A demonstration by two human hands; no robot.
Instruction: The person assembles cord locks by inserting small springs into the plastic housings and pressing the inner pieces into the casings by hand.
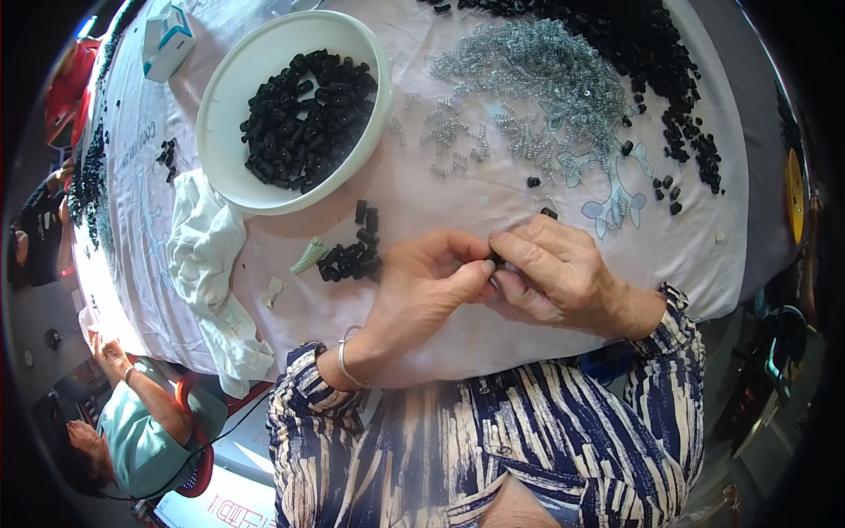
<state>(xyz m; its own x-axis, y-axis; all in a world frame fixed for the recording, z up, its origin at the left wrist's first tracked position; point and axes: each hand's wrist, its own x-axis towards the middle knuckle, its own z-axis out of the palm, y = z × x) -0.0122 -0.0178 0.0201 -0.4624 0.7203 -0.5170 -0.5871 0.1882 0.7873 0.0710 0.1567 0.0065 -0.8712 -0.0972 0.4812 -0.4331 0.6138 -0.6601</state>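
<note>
My left hand (422, 286) and my right hand (556, 268) meet over the near middle of the table. Between their pinched fingertips sits a small black part (495, 260), mostly hidden by the fingers. Just left of my left hand lies a little group of black cylindrical parts (350, 260). Beyond my hands, a heap of small metal springs (546, 75) spreads over the cloth. A white bowl (231, 180) holding many more black cylinders (304, 123) stands to the far left.
A pale cloth (207, 255) lies crumpled left of the bowl, near a green scrap (308, 254). A large pile of black parts (647, 53) covers the far right. A small box (167, 42) stands at the far left. Another person (150, 427) sits at the left.
</note>
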